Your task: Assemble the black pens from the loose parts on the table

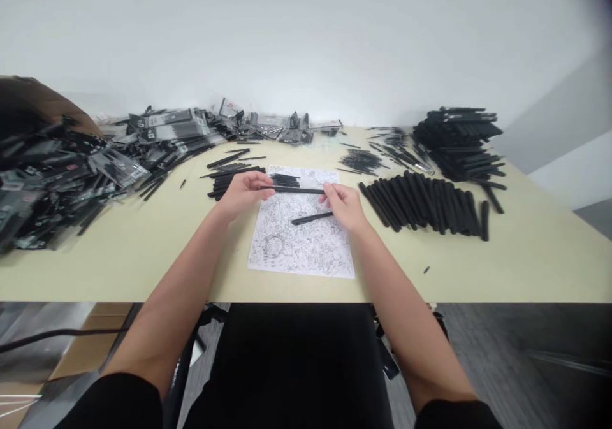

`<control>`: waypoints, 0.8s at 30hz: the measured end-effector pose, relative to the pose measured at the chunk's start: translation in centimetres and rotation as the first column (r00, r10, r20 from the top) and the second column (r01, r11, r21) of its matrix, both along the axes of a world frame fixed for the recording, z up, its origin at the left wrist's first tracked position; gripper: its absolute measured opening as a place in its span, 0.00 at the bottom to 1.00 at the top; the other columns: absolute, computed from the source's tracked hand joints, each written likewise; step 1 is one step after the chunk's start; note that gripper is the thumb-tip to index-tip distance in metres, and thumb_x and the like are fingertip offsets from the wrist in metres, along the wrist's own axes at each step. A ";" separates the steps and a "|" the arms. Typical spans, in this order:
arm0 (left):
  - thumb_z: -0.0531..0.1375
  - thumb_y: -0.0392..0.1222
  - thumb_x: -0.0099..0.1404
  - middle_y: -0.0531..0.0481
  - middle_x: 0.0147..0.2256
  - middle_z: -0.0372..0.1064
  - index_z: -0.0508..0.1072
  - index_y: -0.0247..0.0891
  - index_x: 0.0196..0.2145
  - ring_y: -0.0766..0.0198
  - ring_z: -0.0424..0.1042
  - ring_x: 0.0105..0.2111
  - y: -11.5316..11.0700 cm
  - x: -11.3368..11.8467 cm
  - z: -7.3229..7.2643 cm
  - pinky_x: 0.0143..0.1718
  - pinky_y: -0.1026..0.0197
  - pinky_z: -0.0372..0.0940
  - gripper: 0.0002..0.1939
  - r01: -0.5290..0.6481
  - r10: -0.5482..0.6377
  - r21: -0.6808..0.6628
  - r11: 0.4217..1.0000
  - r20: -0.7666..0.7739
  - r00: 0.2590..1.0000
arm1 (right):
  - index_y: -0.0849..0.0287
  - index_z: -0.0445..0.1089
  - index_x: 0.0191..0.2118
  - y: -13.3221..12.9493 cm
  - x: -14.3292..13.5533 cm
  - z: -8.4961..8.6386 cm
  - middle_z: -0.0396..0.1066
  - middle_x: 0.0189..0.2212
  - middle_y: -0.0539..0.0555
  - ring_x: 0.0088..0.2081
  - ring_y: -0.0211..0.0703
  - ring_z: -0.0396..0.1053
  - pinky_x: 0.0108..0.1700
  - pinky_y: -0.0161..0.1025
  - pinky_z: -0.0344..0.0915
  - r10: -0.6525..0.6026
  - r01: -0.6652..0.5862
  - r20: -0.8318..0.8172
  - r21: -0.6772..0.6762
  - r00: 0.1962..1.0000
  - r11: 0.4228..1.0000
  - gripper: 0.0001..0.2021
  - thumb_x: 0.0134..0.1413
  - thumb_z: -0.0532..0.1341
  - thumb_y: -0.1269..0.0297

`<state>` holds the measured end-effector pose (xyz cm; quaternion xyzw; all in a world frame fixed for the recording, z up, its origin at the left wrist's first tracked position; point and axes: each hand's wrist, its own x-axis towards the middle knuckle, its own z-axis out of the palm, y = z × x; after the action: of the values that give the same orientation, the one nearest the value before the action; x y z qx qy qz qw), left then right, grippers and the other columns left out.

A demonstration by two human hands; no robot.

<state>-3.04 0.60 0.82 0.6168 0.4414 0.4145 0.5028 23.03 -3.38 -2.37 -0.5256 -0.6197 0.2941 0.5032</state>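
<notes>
Between my two hands a thin black pen barrel (301, 190) is held level above a scribbled paper sheet (306, 250). My left hand (246, 192) pinches its left end; my right hand (343, 203) grips the right end. Below it, a black pen (310, 218) lies on the sheet, its right end close to my right hand. Several thin black refills (285, 180) rest at the top of the paper, just behind the held piece. Beside my left hand lies a cluster of black pen parts (229, 179), partly hidden by it.
A row of black pen barrels (421, 203) lies to the right, with a taller black stack (454, 142) behind. Thin refills (361, 160) are heaped nearby. Plastic packets (172, 126) pile up along the back and left, by a cardboard box (52, 104). A small black piece (426, 269) lies front right.
</notes>
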 end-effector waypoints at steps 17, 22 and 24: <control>0.72 0.40 0.48 0.50 0.30 0.75 0.75 0.36 0.33 0.68 0.71 0.26 0.0 -0.1 0.1 0.31 0.63 0.66 0.15 -0.011 0.011 -0.002 1.000 -0.017 1.000 | 0.55 0.73 0.33 0.2 0.1 -0.6 0.71 0.27 0.49 0.25 0.36 0.64 0.31 0.38 0.63 0.050 -0.050 -0.047 0.008 0.998 0.999 0.16 0.52 0.65 0.46; 0.73 0.43 0.48 0.49 0.31 0.76 0.75 0.36 0.32 0.67 0.71 0.26 0.0 -0.2 0.0 0.32 0.62 0.67 0.16 -0.007 0.007 0.014 1.000 -0.025 1.000 | 0.54 0.73 0.37 0.3 0.1 -0.4 0.71 0.30 0.49 0.27 0.36 0.65 0.33 0.38 0.65 0.058 -0.055 -0.067 0.053 0.996 0.997 0.15 0.49 0.67 0.49; 0.73 0.42 0.47 0.48 0.32 0.76 0.75 0.36 0.33 0.66 0.72 0.28 0.1 -0.3 -0.2 0.33 0.61 0.68 0.16 -0.003 0.003 0.016 1.000 -0.022 1.000 | 0.55 0.72 0.32 0.2 0.1 -0.3 0.72 0.27 0.49 0.27 0.38 0.66 0.34 0.39 0.65 0.056 -0.054 -0.031 0.036 0.998 0.998 0.15 0.53 0.64 0.47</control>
<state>-3.32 0.73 0.64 0.6247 0.4444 0.4122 0.4922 23.08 -3.14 -2.67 -0.4947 -0.6308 0.3054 0.5139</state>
